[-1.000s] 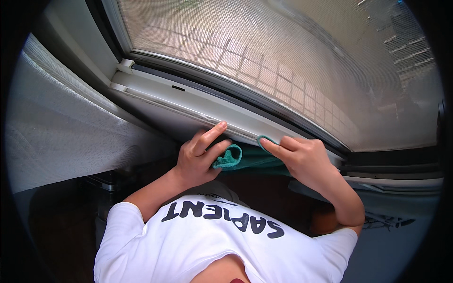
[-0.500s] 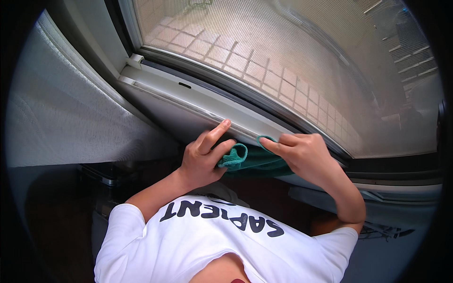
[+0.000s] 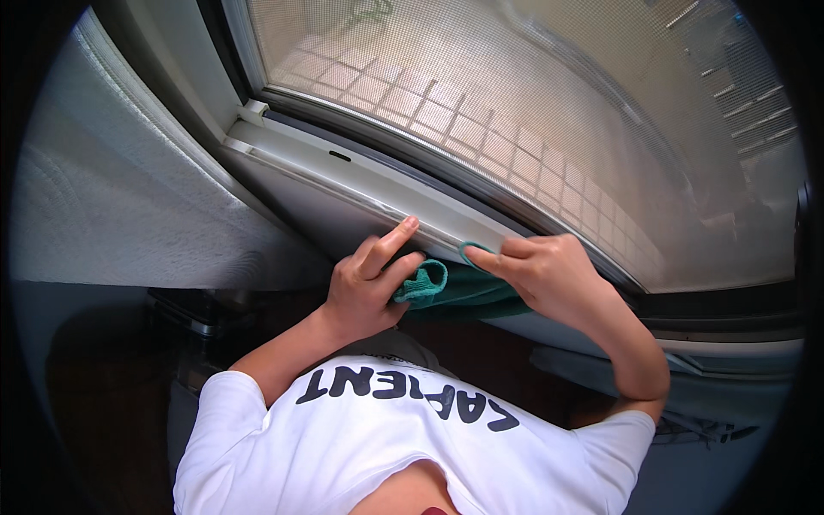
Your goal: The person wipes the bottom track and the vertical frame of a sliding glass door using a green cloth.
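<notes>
A green cloth (image 3: pixel 476 290) hangs between my hands along the inner edge of the white window sill (image 3: pixel 390 184). My left hand (image 3: pixel 365 287) grips a folded, looped end of it near the thumb, while its index finger points forward with the tip at the sill's raised edge. My right hand (image 3: pixel 545 270) is closed, its index finger stretched toward the left and pressing another fold of the cloth against that same edge. Some of the right fingers' grip is hidden behind the hand itself. Below the hands, the rest of the cloth drops in front of the wall.
Beyond the sill is a window with a mesh screen (image 3: pixel 481 94) and dark frame rails. A white curtain (image 3: pixel 129 189) hangs at the left. A dark box-like object (image 3: pixel 184 311) stands low behind it. A small dark slot (image 3: pixel 340 155) shows in the sill.
My right hand has shifted slightly left along the sill edge with the cloth fold. My left hand keeps nearly the same place and grip. The whole view has tilted slightly.
</notes>
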`<state>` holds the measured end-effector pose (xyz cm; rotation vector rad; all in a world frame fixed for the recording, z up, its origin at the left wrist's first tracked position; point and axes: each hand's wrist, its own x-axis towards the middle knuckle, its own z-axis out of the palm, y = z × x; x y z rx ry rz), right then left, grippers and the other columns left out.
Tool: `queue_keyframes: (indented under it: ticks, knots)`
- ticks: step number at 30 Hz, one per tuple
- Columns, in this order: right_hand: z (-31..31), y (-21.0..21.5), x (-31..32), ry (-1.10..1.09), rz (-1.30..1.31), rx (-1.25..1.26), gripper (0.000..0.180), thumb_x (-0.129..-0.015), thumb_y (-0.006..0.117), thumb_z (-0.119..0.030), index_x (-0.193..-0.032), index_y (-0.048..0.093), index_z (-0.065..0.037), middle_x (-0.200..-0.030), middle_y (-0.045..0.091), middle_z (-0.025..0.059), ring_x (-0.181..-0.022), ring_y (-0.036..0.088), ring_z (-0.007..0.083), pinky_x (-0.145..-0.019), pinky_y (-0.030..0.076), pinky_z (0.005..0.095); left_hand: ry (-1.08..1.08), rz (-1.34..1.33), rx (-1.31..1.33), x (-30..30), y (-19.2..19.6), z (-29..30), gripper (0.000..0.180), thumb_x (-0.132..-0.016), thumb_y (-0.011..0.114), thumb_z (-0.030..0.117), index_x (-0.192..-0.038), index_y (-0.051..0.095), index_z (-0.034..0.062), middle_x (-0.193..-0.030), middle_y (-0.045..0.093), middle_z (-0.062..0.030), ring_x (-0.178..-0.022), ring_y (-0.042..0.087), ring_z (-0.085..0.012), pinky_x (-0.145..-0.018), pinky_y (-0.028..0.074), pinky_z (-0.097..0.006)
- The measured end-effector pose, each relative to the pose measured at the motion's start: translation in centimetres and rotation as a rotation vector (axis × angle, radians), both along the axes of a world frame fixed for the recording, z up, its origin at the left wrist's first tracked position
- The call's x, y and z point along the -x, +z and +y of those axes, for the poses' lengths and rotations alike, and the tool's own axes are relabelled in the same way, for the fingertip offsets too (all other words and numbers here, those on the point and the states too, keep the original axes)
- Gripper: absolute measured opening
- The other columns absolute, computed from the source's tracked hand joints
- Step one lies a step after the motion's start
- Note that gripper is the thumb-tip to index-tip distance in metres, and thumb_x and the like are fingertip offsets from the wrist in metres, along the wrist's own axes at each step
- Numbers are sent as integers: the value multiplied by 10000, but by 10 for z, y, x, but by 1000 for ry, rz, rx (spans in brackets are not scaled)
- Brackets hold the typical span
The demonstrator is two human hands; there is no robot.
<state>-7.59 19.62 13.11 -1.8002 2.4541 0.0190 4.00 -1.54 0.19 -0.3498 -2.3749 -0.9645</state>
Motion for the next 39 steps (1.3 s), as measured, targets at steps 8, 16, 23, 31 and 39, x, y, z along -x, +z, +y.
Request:
queue_keyframes:
  ticks: [8,16,23,31,39]
  knots:
    - [-18,-5,5,42,-37,75,503,-775,668,-56,-1255,618,-197,-742,568,8,-608,607,167,-521,488,302,47,81,37,2,0,3,507,-549,751,15,-1028,610,104,-1390,460,-128,-956,621,-266,-692,559,-332]
    - [-8,2,4,2,-55,-10,448,-789,671,-79,-1223,646,-190,-755,579,19,-603,607,191,-535,494,317,25,97,-5,2,1,4,490,-562,749,22,-1025,611,101,-1392,463,-121,-943,622,-253,-682,556,-328]
    - [2,11,4,5,-19,-145,495,-803,653,-86,-1285,599,-189,-765,569,15,-630,616,183,-544,501,311,-26,1,-33,-1,1,-1,467,-590,708,15,-1047,631,74,-1370,458,-154,-1158,569,-346,-893,526,-396]
    - [-22,0,5,20,2,-43,525,-785,663,-84,-1293,595,-196,-753,568,11,-637,615,167,-537,495,303,-13,28,14,2,-4,-1,467,-585,714,21,-1042,631,66,-1359,469,-157,-1120,589,-341,-873,530,-390]
    - [-32,3,4,51,8,-41,515,-778,654,-84,-1283,603,-175,-757,562,8,-634,613,166,-541,492,305,-2,90,-23,4,-5,2,432,-592,709,24,-1013,624,70,-1370,472,-138,-982,616,-298,-751,547,-354]
